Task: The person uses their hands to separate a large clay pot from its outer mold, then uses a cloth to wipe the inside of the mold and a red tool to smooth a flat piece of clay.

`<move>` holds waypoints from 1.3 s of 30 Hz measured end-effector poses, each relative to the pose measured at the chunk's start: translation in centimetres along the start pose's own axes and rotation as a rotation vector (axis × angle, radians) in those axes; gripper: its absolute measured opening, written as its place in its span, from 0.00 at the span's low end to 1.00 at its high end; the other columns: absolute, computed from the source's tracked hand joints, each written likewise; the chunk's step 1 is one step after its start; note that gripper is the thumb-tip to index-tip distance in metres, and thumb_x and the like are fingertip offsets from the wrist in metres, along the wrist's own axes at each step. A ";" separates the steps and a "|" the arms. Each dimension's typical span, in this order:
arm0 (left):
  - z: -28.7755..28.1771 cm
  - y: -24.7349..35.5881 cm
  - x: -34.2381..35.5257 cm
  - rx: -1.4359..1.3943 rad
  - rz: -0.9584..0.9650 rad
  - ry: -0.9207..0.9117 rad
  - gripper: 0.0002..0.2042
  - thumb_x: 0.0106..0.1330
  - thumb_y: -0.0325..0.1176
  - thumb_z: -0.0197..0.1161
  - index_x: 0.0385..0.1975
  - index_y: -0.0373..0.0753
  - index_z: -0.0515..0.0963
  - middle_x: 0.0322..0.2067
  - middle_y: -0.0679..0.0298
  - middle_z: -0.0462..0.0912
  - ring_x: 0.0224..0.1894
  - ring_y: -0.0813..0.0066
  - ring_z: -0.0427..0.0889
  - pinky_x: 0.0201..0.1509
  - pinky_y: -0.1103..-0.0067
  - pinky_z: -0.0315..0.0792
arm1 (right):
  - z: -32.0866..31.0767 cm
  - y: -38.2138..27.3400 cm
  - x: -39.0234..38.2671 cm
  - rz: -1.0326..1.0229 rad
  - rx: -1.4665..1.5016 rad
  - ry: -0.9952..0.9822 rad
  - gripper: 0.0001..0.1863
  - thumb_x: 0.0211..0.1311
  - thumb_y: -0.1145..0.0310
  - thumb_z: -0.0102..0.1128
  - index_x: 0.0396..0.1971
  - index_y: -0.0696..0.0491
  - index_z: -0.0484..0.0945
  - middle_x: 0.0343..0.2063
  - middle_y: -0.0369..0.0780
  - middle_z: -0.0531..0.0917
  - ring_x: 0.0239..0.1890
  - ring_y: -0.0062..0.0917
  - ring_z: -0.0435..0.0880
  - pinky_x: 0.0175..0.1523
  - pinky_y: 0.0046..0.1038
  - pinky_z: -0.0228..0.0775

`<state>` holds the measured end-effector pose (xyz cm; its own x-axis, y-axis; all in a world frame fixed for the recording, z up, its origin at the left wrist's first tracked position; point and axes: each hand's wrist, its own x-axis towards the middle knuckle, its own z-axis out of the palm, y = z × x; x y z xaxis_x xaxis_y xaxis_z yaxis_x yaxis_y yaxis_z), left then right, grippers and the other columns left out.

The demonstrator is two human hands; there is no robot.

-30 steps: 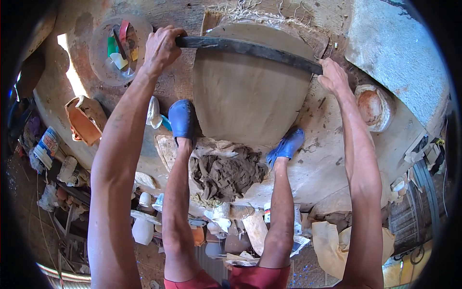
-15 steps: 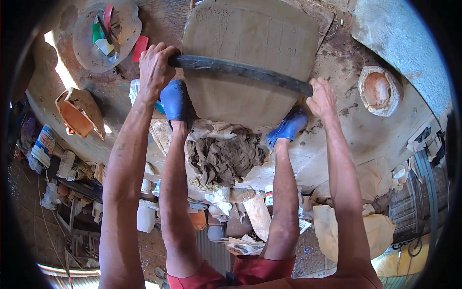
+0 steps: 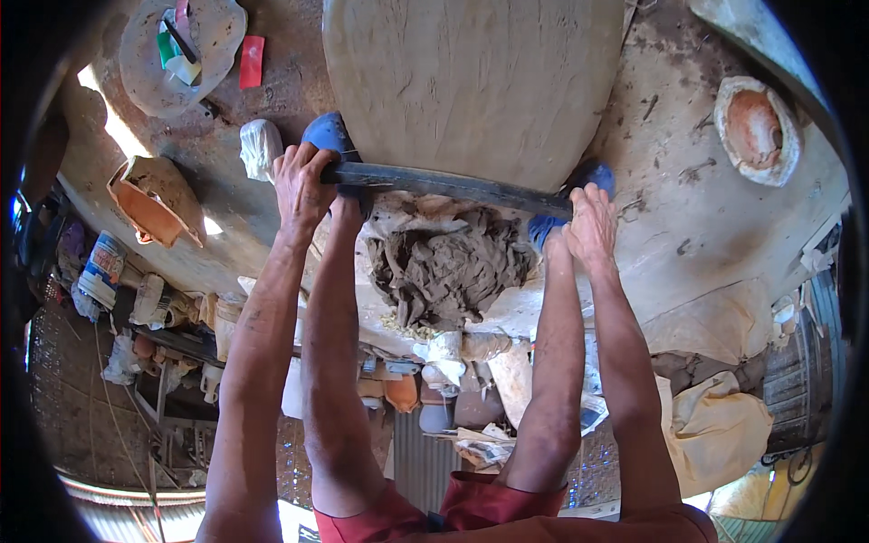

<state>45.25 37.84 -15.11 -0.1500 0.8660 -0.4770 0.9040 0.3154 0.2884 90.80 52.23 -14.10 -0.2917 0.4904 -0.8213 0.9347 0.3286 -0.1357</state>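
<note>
A long dark flat bar spans between my two hands. My left hand is closed round its left end, and my right hand grips its right end. The bar lies across the near edge of a wide, smooth grey-brown clay slab, whose surface carries fine drag lines. Just nearer than the bar sits a crumpled heap of wet dark clay, between my feet. Blue rubber shoes cover my feet on either side of the slab.
At the upper left stands a translucent dish with coloured scrapers, a red piece beside it. A broken clay mould lies at left, a white-rimmed oval mould at right. A white bundle rests near my left hand.
Both hands have drawn the bar toward me, from over the slab to its near edge. My right hand has also come slightly inward. The view has shifted a little.
</note>
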 end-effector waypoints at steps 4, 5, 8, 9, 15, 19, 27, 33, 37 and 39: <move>1.9 -0.7 -3.2 0.038 -0.040 -0.052 0.21 0.41 0.22 0.70 0.38 0.49 0.86 0.34 0.67 0.78 0.44 0.62 0.78 0.50 0.66 0.68 | 2.8 -0.7 -1.7 0.001 0.018 0.016 0.24 0.42 0.74 0.73 0.44 0.53 0.78 0.46 0.44 0.76 0.55 0.44 0.75 0.57 0.47 0.67; 2.3 -1.0 -3.9 0.037 -0.035 -0.035 0.21 0.41 0.22 0.69 0.38 0.49 0.86 0.35 0.67 0.78 0.44 0.62 0.78 0.50 0.66 0.68 | 3.3 -1.1 -2.0 -0.007 0.025 0.018 0.24 0.42 0.74 0.72 0.44 0.53 0.78 0.45 0.45 0.76 0.54 0.44 0.75 0.57 0.47 0.67; 2.9 -0.2 -4.8 0.036 -0.035 -0.024 0.21 0.40 0.23 0.69 0.39 0.49 0.86 0.35 0.67 0.77 0.44 0.61 0.77 0.50 0.66 0.68 | 4.7 -1.1 -3.3 0.000 0.003 0.040 0.22 0.41 0.74 0.73 0.42 0.52 0.79 0.45 0.43 0.77 0.54 0.42 0.76 0.56 0.45 0.68; 2.9 -0.2 -5.2 0.032 -0.008 0.017 0.20 0.42 0.23 0.68 0.38 0.48 0.86 0.34 0.66 0.77 0.44 0.61 0.78 0.49 0.65 0.68 | 5.0 -1.5 -3.7 0.021 -0.013 0.070 0.22 0.41 0.74 0.75 0.41 0.52 0.81 0.44 0.42 0.78 0.54 0.40 0.76 0.56 0.43 0.68; 4.4 -0.4 -8.2 0.045 -0.024 -0.039 0.18 0.43 0.27 0.69 0.38 0.46 0.86 0.37 0.65 0.79 0.45 0.60 0.78 0.52 0.65 0.68 | 7.4 -1.7 -5.0 -0.025 -0.015 0.096 0.22 0.40 0.74 0.76 0.40 0.51 0.81 0.44 0.41 0.78 0.54 0.38 0.76 0.56 0.42 0.68; 4.3 -0.4 -9.8 0.036 -0.043 0.076 0.15 0.47 0.27 0.70 0.37 0.46 0.86 0.38 0.65 0.79 0.47 0.61 0.79 0.53 0.65 0.68 | 9.0 -2.2 -6.3 0.008 -0.011 0.136 0.21 0.38 0.74 0.76 0.38 0.50 0.81 0.44 0.40 0.78 0.53 0.38 0.77 0.55 0.43 0.68; -5.0 7.4 -1.4 -0.029 0.241 0.392 0.42 0.44 0.25 0.72 0.68 0.48 0.72 0.62 0.55 0.76 0.67 0.51 0.72 0.70 0.56 0.62 | 6.5 4.5 -10.9 0.060 0.119 0.396 0.19 0.40 0.78 0.70 0.36 0.52 0.78 0.40 0.44 0.76 0.51 0.42 0.77 0.52 0.45 0.67; -11.2 14.2 7.9 -0.182 0.339 0.591 0.36 0.57 0.29 0.80 0.69 0.41 0.75 0.71 0.53 0.72 0.74 0.53 0.70 0.76 0.59 0.67 | 3.4 3.7 -10.8 0.475 0.772 0.435 0.18 0.49 0.79 0.62 0.43 0.63 0.75 0.38 0.55 0.82 0.42 0.54 0.84 0.53 0.48 0.74; -10.1 17.6 11.8 -0.236 0.422 0.385 0.29 0.59 0.27 0.75 0.64 0.50 0.81 0.70 0.57 0.75 0.71 0.54 0.74 0.72 0.62 0.73 | 2.5 0.4 -2.9 0.650 0.725 0.467 0.27 0.53 0.75 0.68 0.54 0.63 0.74 0.47 0.59 0.84 0.50 0.57 0.84 0.61 0.48 0.74; -9.8 19.9 15.0 -0.248 0.480 0.316 0.28 0.59 0.28 0.74 0.62 0.50 0.81 0.70 0.57 0.75 0.70 0.53 0.75 0.70 0.63 0.75 | 3.2 0.0 -0.5 0.687 0.759 0.510 0.28 0.54 0.73 0.69 0.57 0.62 0.73 0.48 0.59 0.83 0.52 0.56 0.84 0.62 0.48 0.73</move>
<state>57.04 60.88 -8.34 0.1050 0.9944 0.0110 0.7857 -0.0898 0.6121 91.61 49.43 -15.45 0.4419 0.7053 -0.5543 0.7595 -0.6230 -0.1873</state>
